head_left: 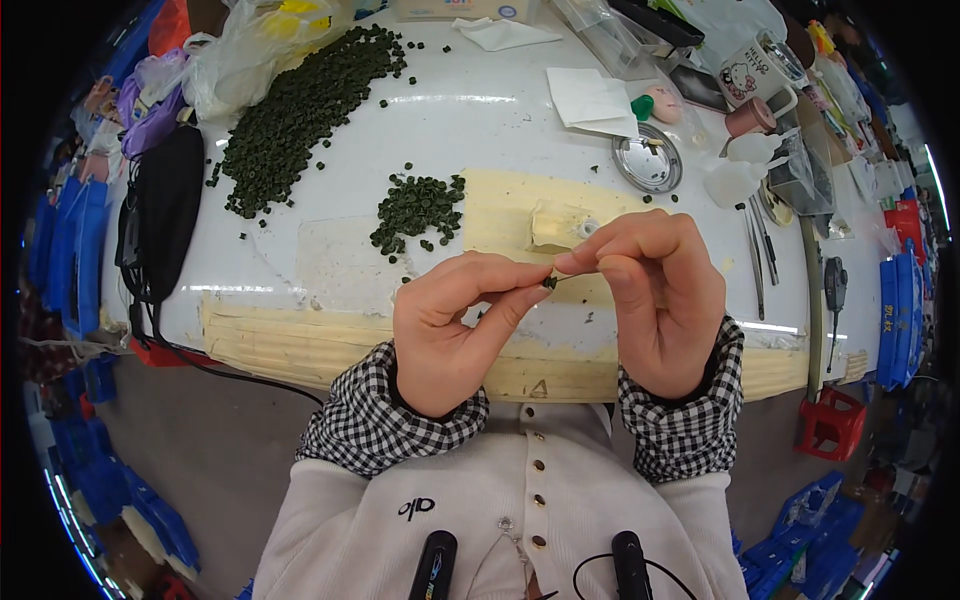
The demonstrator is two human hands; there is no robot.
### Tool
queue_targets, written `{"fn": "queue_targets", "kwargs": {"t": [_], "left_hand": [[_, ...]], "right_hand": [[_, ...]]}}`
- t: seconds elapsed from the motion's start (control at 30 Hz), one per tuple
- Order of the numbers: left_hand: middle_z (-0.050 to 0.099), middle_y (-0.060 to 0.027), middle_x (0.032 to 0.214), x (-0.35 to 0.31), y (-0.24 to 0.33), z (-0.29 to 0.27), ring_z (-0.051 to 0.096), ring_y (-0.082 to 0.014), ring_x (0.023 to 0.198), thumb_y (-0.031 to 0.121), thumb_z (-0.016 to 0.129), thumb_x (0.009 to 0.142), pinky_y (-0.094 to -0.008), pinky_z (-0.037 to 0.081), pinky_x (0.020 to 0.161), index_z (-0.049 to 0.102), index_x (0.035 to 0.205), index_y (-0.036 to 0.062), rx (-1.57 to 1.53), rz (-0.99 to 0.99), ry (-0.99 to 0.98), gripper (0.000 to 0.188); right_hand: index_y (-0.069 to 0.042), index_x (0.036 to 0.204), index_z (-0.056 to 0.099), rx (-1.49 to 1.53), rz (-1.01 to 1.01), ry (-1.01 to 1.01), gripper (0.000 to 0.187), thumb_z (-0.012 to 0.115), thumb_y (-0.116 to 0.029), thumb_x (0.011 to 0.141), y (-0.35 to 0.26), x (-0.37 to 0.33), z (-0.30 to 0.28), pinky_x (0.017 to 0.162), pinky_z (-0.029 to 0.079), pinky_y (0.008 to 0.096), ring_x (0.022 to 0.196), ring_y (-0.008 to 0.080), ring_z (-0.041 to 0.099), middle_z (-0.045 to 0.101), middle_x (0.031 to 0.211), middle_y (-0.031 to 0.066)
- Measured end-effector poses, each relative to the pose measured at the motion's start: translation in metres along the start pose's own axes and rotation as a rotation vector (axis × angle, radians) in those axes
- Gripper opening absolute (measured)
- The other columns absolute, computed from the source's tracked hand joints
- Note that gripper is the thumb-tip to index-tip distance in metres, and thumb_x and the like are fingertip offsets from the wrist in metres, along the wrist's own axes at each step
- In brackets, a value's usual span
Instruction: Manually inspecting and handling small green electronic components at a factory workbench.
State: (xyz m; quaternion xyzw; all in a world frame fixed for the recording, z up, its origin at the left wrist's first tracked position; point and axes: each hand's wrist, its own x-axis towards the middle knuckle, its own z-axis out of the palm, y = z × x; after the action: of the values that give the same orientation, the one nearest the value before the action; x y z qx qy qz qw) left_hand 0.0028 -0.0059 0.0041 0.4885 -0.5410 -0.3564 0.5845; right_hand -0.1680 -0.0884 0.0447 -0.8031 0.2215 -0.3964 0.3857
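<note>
You have two hands at work over one white worktop (450,130), both nearly closed at the tips. Your left hand (450,335) pinches a single small piece (550,284) between thumb and index finger, just above the near part of the worktop, in front of your chest. Your right hand (668,310) is curled, its index fingertip meeting that pinch; a thin sliver (580,274) runs between its fingers and the piece, but you cannot tell its kind from here. The piece is dark green, almost black, squat and mostly covered by your fingertips. You have two heaps of similar dark green bits, too many to count: one large heap (300,125) at the far left and one small heap (422,210) nearer your left hand. On your right lie one round metal dish (622,166), one white mug (752,75), one pinkish spool (748,118) and two slender tools (754,265) side by side.
</note>
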Motion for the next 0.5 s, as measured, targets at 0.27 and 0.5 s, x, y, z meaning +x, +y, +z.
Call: {"fn": "queue_targets", "kwargs": {"t": [0.27, 0.5], "left_hand": [[0.067, -0.0119, 0.095, -0.001, 0.001, 0.000, 0.064, -0.0148, 0.085, -0.009, 0.065, 0.086, -0.0245, 0.050, 0.075, 0.068, 0.104, -0.0059, -0.004, -0.011, 0.013, 0.018], [0.067, -0.0121, 0.097, -0.002, 0.001, 0.001, 0.064, -0.0145, 0.084, -0.010, 0.065, 0.086, -0.0245, 0.051, 0.075, 0.068, 0.104, -0.0058, -0.026, -0.010, 0.060, 0.019]], "right_hand": [[0.000, 0.087, 0.060, -0.472, -0.042, 0.315, 0.008, 0.068, -0.002, 0.085, 0.014, 0.009, -0.001, 0.062, 0.050, 0.0313, 0.070, 0.0255, 0.063, 0.062, 0.081, 0.0112], [0.000, 0.092, 0.064, -0.661, -0.074, 0.197, 0.016, 0.072, -0.004, 0.079, 0.020, 0.010, -0.001, 0.066, 0.048, 0.0358, 0.075, 0.0298, 0.059, 0.061, 0.083, 0.0110]]}}
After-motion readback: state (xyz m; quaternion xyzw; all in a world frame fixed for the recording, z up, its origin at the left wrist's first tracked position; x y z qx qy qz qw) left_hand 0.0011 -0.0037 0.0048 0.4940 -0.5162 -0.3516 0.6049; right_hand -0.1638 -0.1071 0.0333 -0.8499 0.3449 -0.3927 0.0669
